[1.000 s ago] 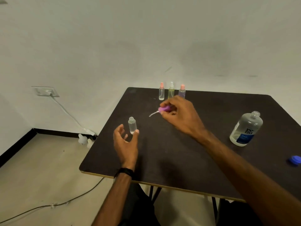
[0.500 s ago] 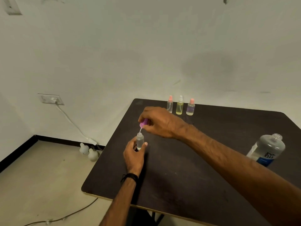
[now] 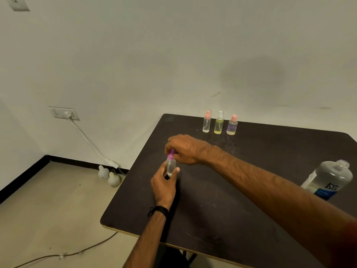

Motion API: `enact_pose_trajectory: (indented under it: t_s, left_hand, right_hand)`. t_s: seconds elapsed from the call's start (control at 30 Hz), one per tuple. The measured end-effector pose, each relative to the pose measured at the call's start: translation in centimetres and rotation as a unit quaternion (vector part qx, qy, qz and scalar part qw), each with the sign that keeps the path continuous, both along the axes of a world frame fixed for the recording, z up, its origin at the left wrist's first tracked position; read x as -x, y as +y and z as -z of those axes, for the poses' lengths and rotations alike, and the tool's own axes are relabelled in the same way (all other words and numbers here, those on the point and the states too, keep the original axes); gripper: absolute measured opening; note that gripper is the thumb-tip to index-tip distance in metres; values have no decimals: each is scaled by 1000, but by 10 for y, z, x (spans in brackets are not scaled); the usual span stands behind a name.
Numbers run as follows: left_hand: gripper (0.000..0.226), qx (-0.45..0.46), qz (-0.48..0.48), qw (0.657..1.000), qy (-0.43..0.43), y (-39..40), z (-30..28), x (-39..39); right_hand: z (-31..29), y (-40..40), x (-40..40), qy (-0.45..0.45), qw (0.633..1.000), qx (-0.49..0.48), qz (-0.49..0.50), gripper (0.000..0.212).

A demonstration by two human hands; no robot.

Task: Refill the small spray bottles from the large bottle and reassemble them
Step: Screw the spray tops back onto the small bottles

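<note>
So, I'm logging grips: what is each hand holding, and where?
Left hand grips the small bottle by its body; right hand pinches its purple spray cap.

Obstacles: three capped spray bottles (image 3: 219, 123) in a row at the table (image 3: 222, 206) far edge, large open bottle (image 3: 328, 179) at right; broad bare tabletop between them.

Your dark square table (image 3: 222, 209) stands against a plain pale wall (image 3: 154, 55). A white wall socket (image 3: 64, 113) feeds a white cable (image 3: 87, 139) down to two white bulbs (image 3: 108, 176) on the beige floor (image 3: 48, 219).
</note>
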State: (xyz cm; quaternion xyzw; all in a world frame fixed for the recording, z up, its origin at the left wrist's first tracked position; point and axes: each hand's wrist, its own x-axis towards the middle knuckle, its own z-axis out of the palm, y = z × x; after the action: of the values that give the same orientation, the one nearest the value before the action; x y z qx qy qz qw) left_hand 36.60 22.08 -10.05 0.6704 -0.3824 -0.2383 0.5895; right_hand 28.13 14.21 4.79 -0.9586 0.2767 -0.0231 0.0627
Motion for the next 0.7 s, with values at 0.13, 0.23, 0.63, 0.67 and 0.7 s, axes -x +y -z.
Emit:
enact_pose_trajectory:
  t_s: [0.13, 0.23, 0.63, 0.67, 0.7]
  left_hand:
    - [28, 18, 2, 1000, -11, 1, -3, 0]
    - [24, 20, 7, 999, -28, 2, -3, 0]
    - [23, 5, 10, 1000, -12, 5, -6, 0]
    - [29, 7, 10, 1000, -6, 5, -6, 0]
    - [31, 10, 10, 1000, -8, 4, -5, 1]
  right_hand:
    - [-4, -1, -6, 22, 1000, -5, 1, 16]
    - [-8, 2, -12, 56, 998, 0, -5, 17]
    - [-16, -1, -15, 149, 986, 35, 67, 62]
    - [-18, -3, -15, 134, 989, 2, 55, 58]
    - [-20, -3, -15, 124, 991, -28, 39, 54]
